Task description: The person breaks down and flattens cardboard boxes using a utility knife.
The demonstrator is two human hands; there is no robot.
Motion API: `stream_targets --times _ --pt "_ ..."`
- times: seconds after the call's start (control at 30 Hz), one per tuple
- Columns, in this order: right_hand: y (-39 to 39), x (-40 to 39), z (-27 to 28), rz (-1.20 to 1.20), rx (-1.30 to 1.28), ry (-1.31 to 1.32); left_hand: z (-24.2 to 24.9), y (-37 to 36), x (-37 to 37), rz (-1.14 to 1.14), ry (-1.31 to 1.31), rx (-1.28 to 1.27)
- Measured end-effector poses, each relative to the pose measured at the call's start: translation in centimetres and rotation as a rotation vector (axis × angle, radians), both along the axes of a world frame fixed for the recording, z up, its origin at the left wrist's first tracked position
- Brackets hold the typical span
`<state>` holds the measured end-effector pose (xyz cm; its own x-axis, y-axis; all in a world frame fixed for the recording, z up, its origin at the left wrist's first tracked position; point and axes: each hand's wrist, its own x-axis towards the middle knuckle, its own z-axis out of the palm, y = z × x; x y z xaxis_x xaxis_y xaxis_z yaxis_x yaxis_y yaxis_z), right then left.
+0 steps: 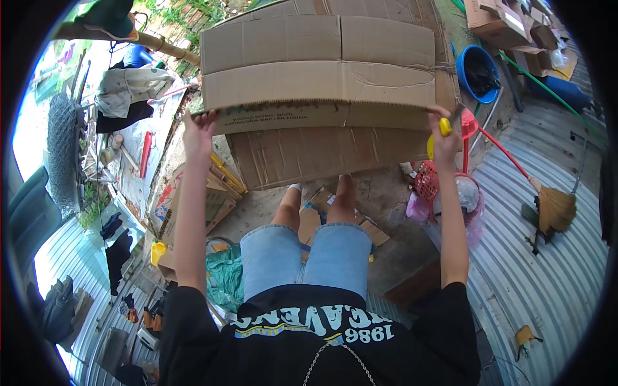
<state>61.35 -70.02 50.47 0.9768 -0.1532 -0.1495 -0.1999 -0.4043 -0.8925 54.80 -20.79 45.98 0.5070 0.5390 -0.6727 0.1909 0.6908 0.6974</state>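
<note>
A creased cardboard sheet (270,83) with printed lettering on its near flap stretches between my two hands. My left hand (201,132) is closed on its left near corner, fingers curled over the edge. At the right near corner, my right hand (445,145) pinches the edge with its fingertips. The same hand also grips a yellow-handled tool (445,127) with a grey blade pointing up and outward; the fingers partly hide it. Beneath the held sheet lies another large piece of brown cardboard (309,154), just ahead of my feet.
On the right are a blue basin (477,74), a red plastic basket (426,180), a straw broom (555,207) and corrugated metal sheeting (515,289). Cardboard boxes (492,22) stand at the far right. Left of my legs lie a green plastic sheet (225,276) and folded cardboard (219,202).
</note>
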Motion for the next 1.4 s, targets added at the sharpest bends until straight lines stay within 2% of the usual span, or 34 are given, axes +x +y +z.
stream_targets --times 0.03,0.07,0.1,0.17,0.2,0.27,0.3,0.43,0.53,0.67,0.83,0.87,0.93,0.97,1.0,1.03,1.1,1.17,1.23,1.3,1.4 --pt "0.4 1.3 -0.7 0.186 -0.225 -0.213 0.4 -2.0 1.3 -0.067 -0.015 0.214" --pt "0.6 2.1 -1.2 0.373 -0.453 -0.425 0.3 -3.9 2.0 -0.275 0.002 0.602" --pt "0.8 2.3 -1.5 0.372 -0.453 -0.428 0.9 -5.5 2.5 -0.631 0.109 1.066" --pt "1.5 2.4 -2.8 0.448 -0.413 -0.173 2.7 -9.3 2.8 -1.260 0.090 1.877" --pt "1.6 2.2 -3.8 0.450 -0.411 -0.172 2.5 -10.5 2.7 -1.261 0.093 1.877" --pt "1.3 1.8 -6.3 0.670 -0.785 -0.246 0.9 -12.4 2.2 -1.567 0.331 1.921" --pt "1.5 1.5 -6.7 0.726 -0.865 -0.192 -0.3 -12.0 2.4 -1.612 0.331 1.922" --pt "2.2 3.1 -7.4 0.838 -0.947 -0.023 -3.0 -11.4 4.0 -1.696 0.369 1.891" --pt "2.2 5.0 -8.4 0.918 -0.862 0.116 -4.1 -11.1 5.1 -1.835 0.424 1.880" --pt "1.9 6.6 -9.7 1.003 -0.866 0.115 -5.0 -10.7 6.0 -1.952 0.469 1.805" --pt "1.2 7.2 -10.2 1.068 -0.920 -0.098 -3.2 -12.0 5.9 -1.965 0.573 1.790" --pt "0.9 7.8 -9.6 1.066 -0.924 -0.127 -2.0 -12.4 5.5 -1.942 0.527 1.829" --pt "1.6 9.0 -7.0 0.909 -0.690 -0.169 -0.4 -11.6 6.9 -1.892 0.502 1.894" --pt "2.0 9.9 -5.4 0.814 -0.633 -0.172 -0.1 -11.0 7.5 -1.839 0.313 1.901" --pt "2.6 11.0 -4.1 0.818 -0.628 -0.168 0.1 -10.7 8.0 -1.786 0.123 1.890" --pt "3.1 12.1 -3.5 0.811 -0.644 -0.166 0.8 -10.5 9.1 -1.806 0.171 1.859" --pt "2.7 12.1 -1.6 0.820 -0.661 -0.140 1.6 -9.5 10.1 -1.885 0.092 1.602" --pt "2.7 13.0 1.0 1.179 -0.786 0.125 4.2 -8.8 9.9 -1.941 0.029 1.528" --pt "1.3 11.7 4.9 1.223 -0.674 0.029 9.5 -9.4 7.7 -1.868 -0.064 1.393" --pt "0.2 11.4 12.2 1.252 -0.713 0.029 17.0 -9.8 6.2 -1.952 0.013 1.271" --pt "-1.7 13.7 21.7 1.303 -0.405 0.146 28.0 -9.3 6.4 -1.879 0.001 0.947"
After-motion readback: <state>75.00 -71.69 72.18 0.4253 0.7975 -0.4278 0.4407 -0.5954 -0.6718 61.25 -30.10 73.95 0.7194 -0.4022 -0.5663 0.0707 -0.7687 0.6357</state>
